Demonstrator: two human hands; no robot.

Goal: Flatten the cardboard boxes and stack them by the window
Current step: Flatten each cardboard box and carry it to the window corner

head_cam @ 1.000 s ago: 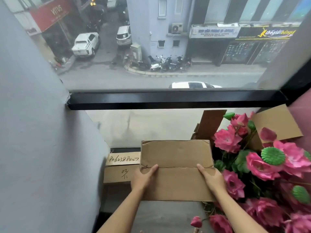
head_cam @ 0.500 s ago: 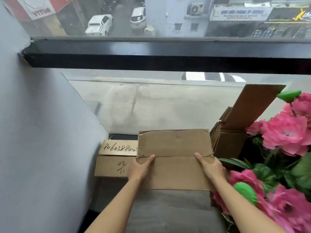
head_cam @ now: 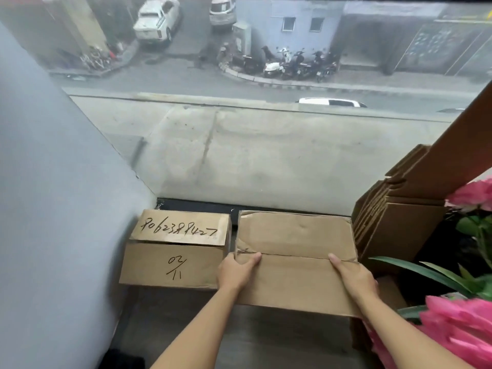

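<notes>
While both hands are gripping the flattened cardboard box (head_cam: pixel 295 251) at the window, left hand (head_cam: pixel 234 270) and right hand (head_cam: pixel 354 278) thumbs pinching its top, keep it level, right of the marked box (head_cam: pixel 175 251).

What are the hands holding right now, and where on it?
Both hold the flattened cardboard box: the left hand grips its left edge, the right hand its right edge, thumbs on top near the crease.
</notes>
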